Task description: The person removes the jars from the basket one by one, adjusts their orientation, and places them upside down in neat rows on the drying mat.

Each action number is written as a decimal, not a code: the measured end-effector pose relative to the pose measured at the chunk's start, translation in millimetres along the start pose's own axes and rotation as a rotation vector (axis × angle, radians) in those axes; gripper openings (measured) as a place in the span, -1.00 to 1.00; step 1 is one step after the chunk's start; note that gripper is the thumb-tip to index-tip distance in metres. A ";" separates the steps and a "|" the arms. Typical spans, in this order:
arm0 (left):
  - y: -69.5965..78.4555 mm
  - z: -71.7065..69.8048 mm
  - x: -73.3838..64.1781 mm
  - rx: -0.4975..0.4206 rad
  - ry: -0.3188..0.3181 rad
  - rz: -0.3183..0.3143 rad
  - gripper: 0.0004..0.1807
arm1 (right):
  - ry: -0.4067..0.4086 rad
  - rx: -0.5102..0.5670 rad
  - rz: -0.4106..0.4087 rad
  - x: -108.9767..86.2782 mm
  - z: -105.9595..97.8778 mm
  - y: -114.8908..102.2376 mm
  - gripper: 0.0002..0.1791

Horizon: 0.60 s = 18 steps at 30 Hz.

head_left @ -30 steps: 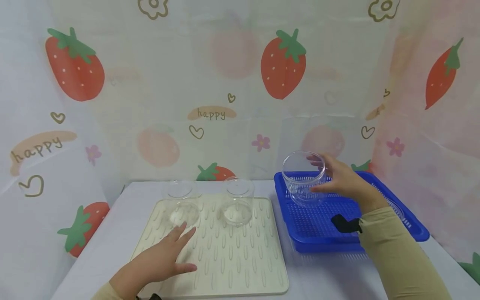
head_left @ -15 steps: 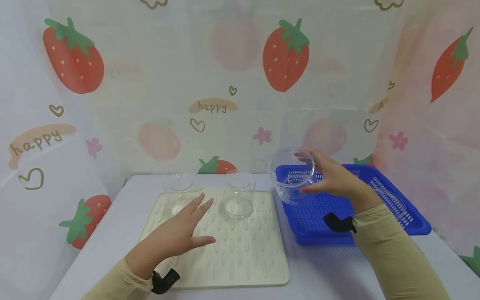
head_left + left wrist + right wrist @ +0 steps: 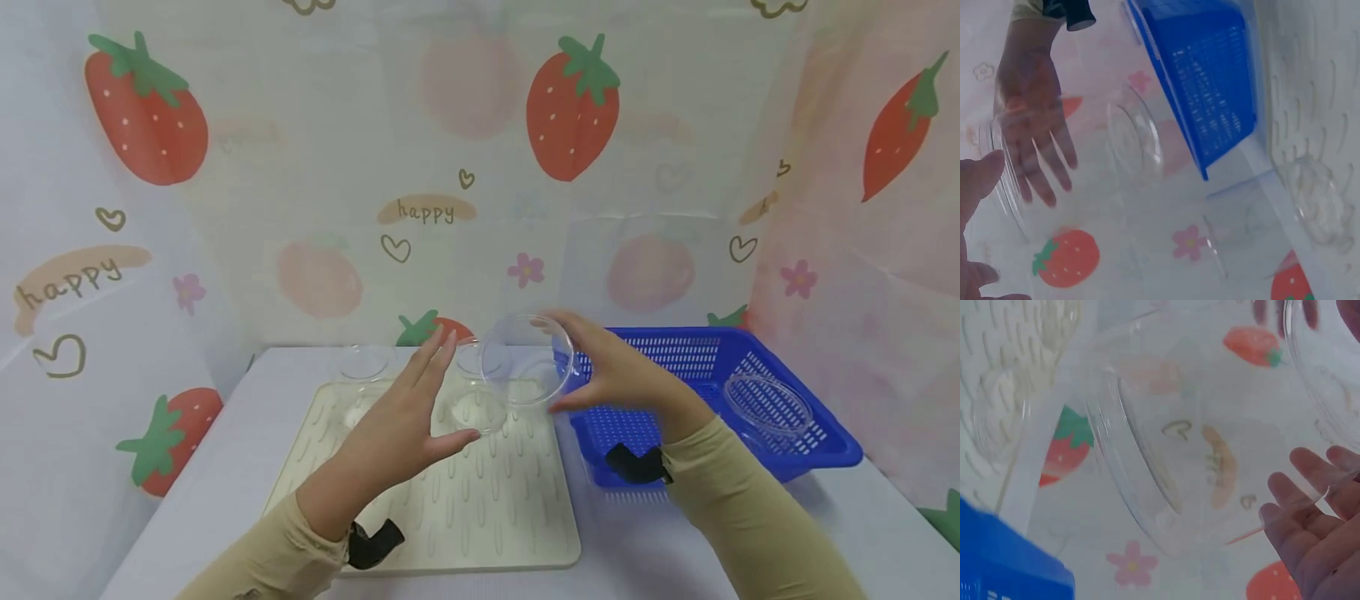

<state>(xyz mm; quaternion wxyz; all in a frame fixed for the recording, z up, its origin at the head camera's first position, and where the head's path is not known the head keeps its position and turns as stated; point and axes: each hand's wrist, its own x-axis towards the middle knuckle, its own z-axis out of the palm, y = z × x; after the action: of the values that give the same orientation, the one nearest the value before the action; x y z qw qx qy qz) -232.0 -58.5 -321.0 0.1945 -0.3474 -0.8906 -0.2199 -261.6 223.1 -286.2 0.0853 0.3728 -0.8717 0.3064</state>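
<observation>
A clear plastic jar [image 3: 525,367] hangs tilted above the far right part of the cream ridged mat [image 3: 517,508], its round mouth facing the camera. My right hand [image 3: 615,367] holds it from the right, thumb below and fingers round the far side. Close to its left side is my left hand [image 3: 393,417], fingers long and spread from the thumb, with nothing gripped. In the left wrist view the right hand [image 3: 1029,106] shows through the clear wall. Two similar jars stand upright on the mat: the left jar [image 3: 363,362] is partly hidden by my left hand, the other jar [image 3: 476,412] partly overlapped by the held one.
A blue perforated basket [image 3: 832,454] stands to the right of the mat, with a clear round-rimmed piece [image 3: 768,406] inside. The white-covered table [image 3: 217,467] is walled by a strawberry-print cloth [image 3: 465,100] at the back and sides.
My right hand has carried the jar left from over the basket to over the mat, tilting its mouth toward the camera. My left hand has risen and moved right toward it.
</observation>
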 end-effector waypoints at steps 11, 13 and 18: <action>18.3 3.5 6.8 0.060 0.003 0.085 0.14 | -0.083 -0.001 -0.016 12.7 42.4 -14.3 0.10; 19.5 3.9 6.0 0.088 -0.014 0.083 0.11 | -0.094 -0.014 -0.005 12.8 46.1 -14.8 0.10; 20.6 5.5 3.1 0.118 -0.035 0.053 0.09 | -0.144 -0.046 0.028 11.9 52.1 -17.8 0.08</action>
<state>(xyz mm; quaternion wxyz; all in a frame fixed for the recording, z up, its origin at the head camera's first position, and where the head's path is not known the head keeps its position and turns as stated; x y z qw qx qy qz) -220.7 -40.3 -318.7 0.2049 -0.3624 -0.8958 -0.1559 -253.4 175.3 -314.9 0.0267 0.3795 -0.8875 0.2599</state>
